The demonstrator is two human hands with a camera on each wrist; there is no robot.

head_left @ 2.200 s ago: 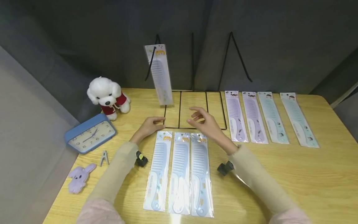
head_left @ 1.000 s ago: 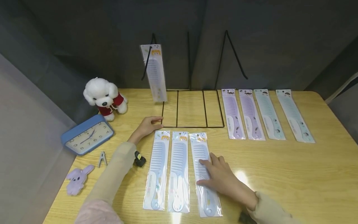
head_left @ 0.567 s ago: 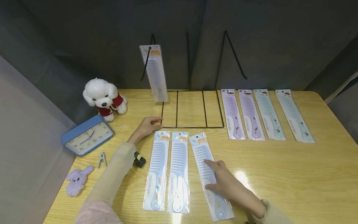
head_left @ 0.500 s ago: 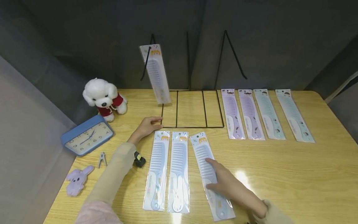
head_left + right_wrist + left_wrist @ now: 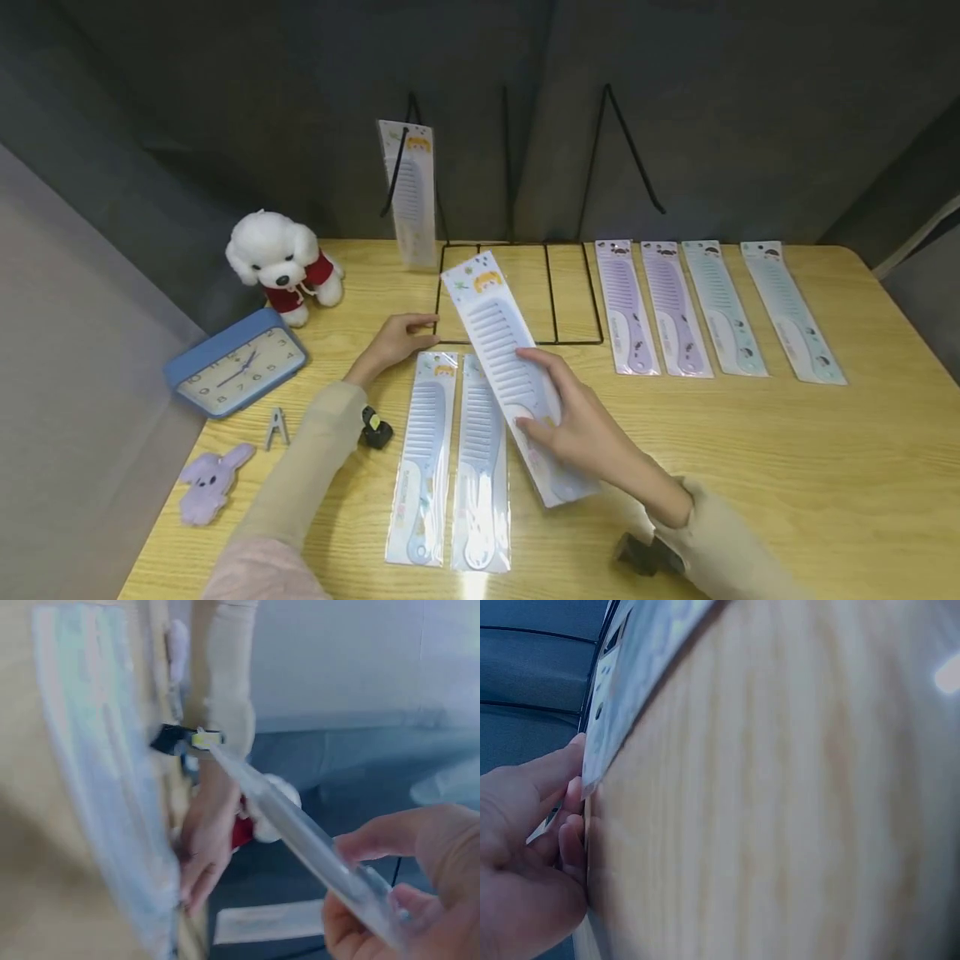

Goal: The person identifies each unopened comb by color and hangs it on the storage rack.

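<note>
My right hand (image 5: pixel 573 417) grips a blue comb in a clear-fronted packet (image 5: pixel 498 333), thumb on one edge and fingers round the other. The packet is tilted, raised above the table, its top overlapping the base of the black wire rack (image 5: pixel 517 342) in the head view. Seen edge-on in the right wrist view, the packet (image 5: pixel 300 832) runs up from my fingers. My left hand (image 5: pixel 393 342) holds the rack's front left corner between thumb and fingers. Another packaged blue comb (image 5: pixel 415 200) hangs from the rack's left hook. Two more blue combs (image 5: pixel 423 467) lie flat in front.
To the right of the rack lie two purple packaged combs (image 5: pixel 626 308) and two green ones (image 5: pixel 723 308). At the left stand a white plush dog (image 5: pixel 266 250) and a blue clock (image 5: pixel 236 362), with a grey clip (image 5: pixel 276 427) and a purple toy (image 5: pixel 213 485) nearer me.
My right hand came down from over the rack, slid the rightmost blue comb aside, then lifted it forward and left. The hanging comb swung slightly. My left hand stayed at the rack corner.
</note>
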